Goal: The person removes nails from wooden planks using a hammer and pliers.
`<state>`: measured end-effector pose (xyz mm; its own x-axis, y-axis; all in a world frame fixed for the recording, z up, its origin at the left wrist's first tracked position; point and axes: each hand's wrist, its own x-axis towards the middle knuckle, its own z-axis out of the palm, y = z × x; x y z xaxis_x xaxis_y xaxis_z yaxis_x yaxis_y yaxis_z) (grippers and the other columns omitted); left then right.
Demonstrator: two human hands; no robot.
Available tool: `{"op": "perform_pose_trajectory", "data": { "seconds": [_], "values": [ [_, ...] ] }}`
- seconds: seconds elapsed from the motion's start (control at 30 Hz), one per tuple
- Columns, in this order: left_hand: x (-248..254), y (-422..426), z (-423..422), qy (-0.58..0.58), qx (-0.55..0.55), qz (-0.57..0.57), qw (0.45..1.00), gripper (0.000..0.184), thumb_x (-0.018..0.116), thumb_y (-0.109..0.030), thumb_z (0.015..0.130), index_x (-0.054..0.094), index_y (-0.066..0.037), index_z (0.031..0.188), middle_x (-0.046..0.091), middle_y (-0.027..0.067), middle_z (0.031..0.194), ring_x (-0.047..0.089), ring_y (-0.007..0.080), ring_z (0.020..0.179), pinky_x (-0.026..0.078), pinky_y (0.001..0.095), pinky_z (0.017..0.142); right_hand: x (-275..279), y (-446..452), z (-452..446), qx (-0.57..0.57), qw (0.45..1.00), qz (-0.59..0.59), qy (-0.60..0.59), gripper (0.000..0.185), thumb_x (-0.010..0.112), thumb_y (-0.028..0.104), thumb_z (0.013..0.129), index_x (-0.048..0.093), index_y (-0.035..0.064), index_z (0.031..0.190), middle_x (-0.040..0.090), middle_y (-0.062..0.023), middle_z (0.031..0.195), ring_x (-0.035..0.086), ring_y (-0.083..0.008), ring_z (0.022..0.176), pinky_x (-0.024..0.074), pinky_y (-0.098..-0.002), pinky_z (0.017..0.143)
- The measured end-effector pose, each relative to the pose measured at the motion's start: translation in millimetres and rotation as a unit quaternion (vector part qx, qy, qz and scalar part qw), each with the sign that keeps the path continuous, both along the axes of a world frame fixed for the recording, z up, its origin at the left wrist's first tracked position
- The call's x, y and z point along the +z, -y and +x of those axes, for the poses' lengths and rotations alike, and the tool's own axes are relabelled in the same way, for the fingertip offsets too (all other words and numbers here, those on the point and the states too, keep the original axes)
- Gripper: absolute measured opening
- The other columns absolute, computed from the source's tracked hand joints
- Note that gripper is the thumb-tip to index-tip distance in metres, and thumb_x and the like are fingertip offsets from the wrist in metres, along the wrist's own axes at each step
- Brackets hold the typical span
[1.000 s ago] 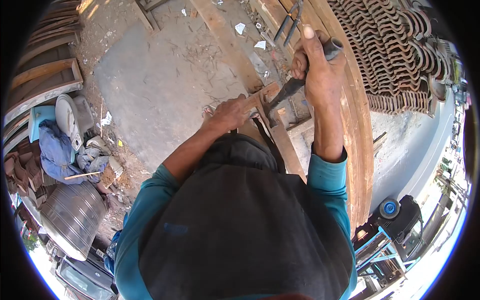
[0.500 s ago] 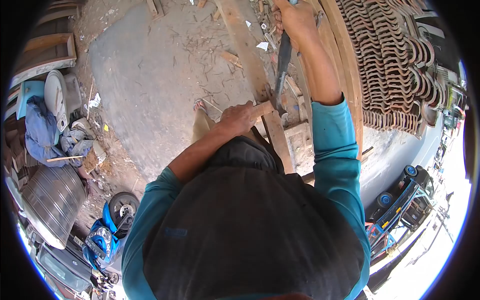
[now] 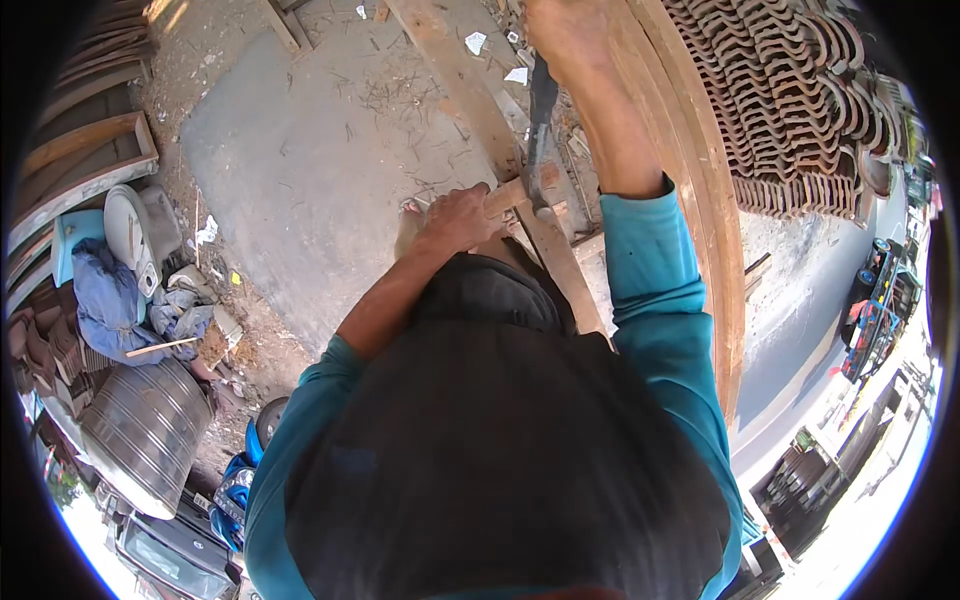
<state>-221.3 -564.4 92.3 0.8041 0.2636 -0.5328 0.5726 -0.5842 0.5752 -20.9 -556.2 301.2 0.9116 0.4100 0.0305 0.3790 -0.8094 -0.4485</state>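
My left hand (image 3: 460,218) is closed round a short wooden block (image 3: 505,198), which lies across a long wooden plank (image 3: 462,92). At the top of the view, my right hand (image 3: 568,38) is wrapped round the upper end of a hammer (image 3: 542,105); its fingers are partly cut off by the frame edge. The hammer's dark shaft points down toward me. Its metal head is at the right end of the block, over the plank; whether they touch, I cannot tell.
Thick timber beams (image 3: 690,130) run along the right, beside stacked clay roof tiles (image 3: 775,100). To the left are a wooden frame (image 3: 85,145), a white toilet (image 3: 128,228), a blue cloth bundle (image 3: 108,305) and a metal drum (image 3: 150,425). Nails and scraps litter the concrete floor (image 3: 270,140).
The hammer head has moved up and left, closer to the block's end. My left hand has shifted slightly left and up in view. The whole view has turned a little.
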Motion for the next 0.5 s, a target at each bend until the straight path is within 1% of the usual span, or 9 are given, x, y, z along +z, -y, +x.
{"op": "perform_pose_trajectory", "data": {
  "seconds": [0.03,0.07,0.13,0.17,0.27,0.3,0.33,0.43,0.5],
  "values": [
    [1.7,-1.4,-0.7,-0.005,0.003,-0.015,1.000,0.051,0.072,-0.043,0.085,0.064,-0.001,0.112,0.071,0.0279,0.100,0.068,0.0469,0.101,0.053,0.0558,0.090,-25.0,13.5,0.1,0.042,0.979,0.186,-0.074,0.034,0.072,0.028,0.094,0.059,0.0046,0.073,0.058,-0.0036,0.062,0.055,-0.0146,0.058,0.0447,-0.0310,0.055],
    [5.1,-5.2,-1.1,-0.010,0.010,-0.029,0.999,0.049,0.071,-0.042,0.085,0.064,-0.002,0.113,0.071,0.0276,0.101,0.068,0.0471,0.102,0.053,0.0558,0.091,-44.6,19.9,-2.1,0.088,0.916,0.364,-0.145,0.040,0.077,0.027,0.092,0.052,0.0052,0.069,0.054,0.0008,0.061,0.047,-0.0096,0.058,0.0414,-0.0291,0.054],
    [18.8,-12.2,9.6,-0.007,0.027,-0.028,0.999,0.050,0.072,-0.043,0.085,0.064,-0.003,0.114,0.072,0.0260,0.103,0.068,0.0451,0.103,0.053,0.0547,0.092,-27.9,59.3,-55.4,0.111,0.881,0.430,-0.162,0.042,0.074,0.029,0.093,0.051,0.0032,0.070,0.052,-0.0018,0.060,0.043,-0.0108,0.062,0.0404,-0.0321,0.057],
    [26.4,-5.2,-3.9,-0.036,0.015,-0.042,0.998,0.051,0.074,-0.044,0.085,0.064,-0.004,0.114,0.072,0.0245,0.106,0.069,0.0432,0.104,0.053,0.0537,0.093,-28.7,62.4,-63.9,0.118,0.879,0.429,-0.171,0.042,0.074,0.029,0.093,0.051,0.0032,0.070,0.052,-0.0018,0.060,0.043,-0.0108,0.062,0.0404,-0.0321,0.057],
    [-21.6,-5.1,-0.7,-0.012,0.005,0.010,1.000,0.052,0.074,-0.044,0.085,0.064,-0.004,0.117,0.072,0.0239,0.108,0.069,0.0413,0.106,0.052,0.0542,0.095,-28.9,23.3,-30.8,0.134,0.895,0.392,-0.165,0.042,0.072,0.033,0.094,0.055,0.0026,0.071,0.050,-0.0018,0.058,0.041,-0.0113,0.059,0.0388,-0.0338,0.054],
    [5.3,-9.3,1.3,-0.040,-0.011,-0.002,0.999,0.052,0.073,-0.042,0.085,0.064,-0.004,0.120,0.071,0.0241,0.111,0.068,0.0404,0.110,0.051,0.0543,0.097,-35.5,19.3,-16.2,0.109,0.906,0.372,-0.171,0.041,0.072,0.034,0.094,0.056,0.0027,0.072,0.050,-0.0009,0.057,0.041,-0.0119,0.058,0.0387,-0.0341,0.053],
    [5.7,2.5,-7.2,-0.056,-0.036,-0.019,0.998,0.052,0.073,-0.042,0.085,0.064,-0.004,0.120,0.071,0.0241,0.111,0.068,0.0404,0.110,0.051,0.0543,0.097,-36.9,42.7,-23.2,0.077,0.912,0.361,-0.179,0.041,0.072,0.034,0.094,0.056,0.0027,0.072,0.050,-0.0009,0.057,0.041,-0.0119,0.058,0.0387,-0.0341,0.053],
    [4.1,-6.5,1.6,-0.035,-0.005,-0.011,0.999,0.050,0.071,-0.041,0.085,0.063,-0.005,0.118,0.071,0.0248,0.108,0.068,0.0443,0.105,0.052,0.0531,0.093,-25.9,52.7,-14.0,0.062,0.875,0.430,-0.214,0.038,0.072,0.028,0.093,0.054,0.0039,0.070,0.056,-0.0013,0.059,0.050,-0.0142,0.055,0.0436,-0.0380,0.053],
    [2.9,-9.4,10.0,-0.018,0.029,-0.010,0.999,0.049,0.070,-0.041,0.085,0.064,-0.005,0.117,0.071,0.0248,0.108,0.068,0.0441,0.105,0.052,0.0532,0.093,-20.1,100.9,-69.6,0.102,0.833,0.511,-0.185,0.040,0.068,0.024,0.099,0.044,0.0081,0.071,0.046,-0.0017,0.055,0.044,-0.0087,0.046,0.0357,-0.0270,0.044]
  ]
}}
